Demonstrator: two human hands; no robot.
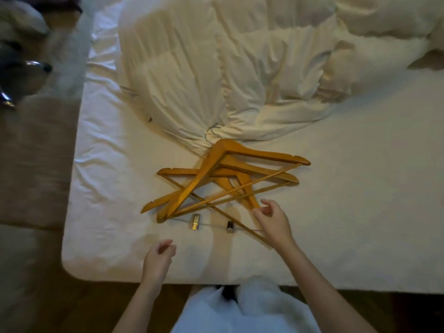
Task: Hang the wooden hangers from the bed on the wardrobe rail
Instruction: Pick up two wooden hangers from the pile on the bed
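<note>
Honey-coloured wooden hangers (225, 179) lie tangled on the bed (348, 212), just ahead of the loosely curled, empty left hand (158, 257) and right hand (272, 218); no readable writing.

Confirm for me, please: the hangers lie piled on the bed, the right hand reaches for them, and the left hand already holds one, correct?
Not quite. In the head view the left hand holds nothing; it hovers loosely curled above the sheet, apart from the pile. The rest stands: the hangers lie piled on the bed, and the right hand reaches for them at the pile's near edge.
</note>
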